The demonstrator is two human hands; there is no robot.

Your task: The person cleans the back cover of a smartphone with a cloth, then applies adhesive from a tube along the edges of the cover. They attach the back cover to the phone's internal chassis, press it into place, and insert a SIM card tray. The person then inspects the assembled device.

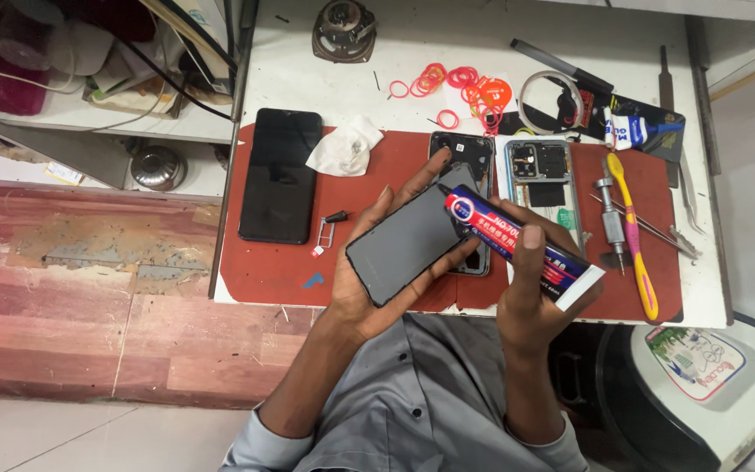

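Glue tube (517, 247) one, right hand (530, 297); panel (412, 243) one, left hand (369, 280).

The person wears a grey button-up shirt (421, 385) with small dark buttons down the front. Its sleeves are rolled or pushed up, bunching in soft folds near the elbows and leaving the forearms bare. The left hand (369, 280) and right hand (530, 293) are bare, with no rings or watch showing.

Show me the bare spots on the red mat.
Free: the red rubber mat front-left, between the black phone and the left hand. Crowded: right side, around the opened phone frame and the yellow toothbrush.
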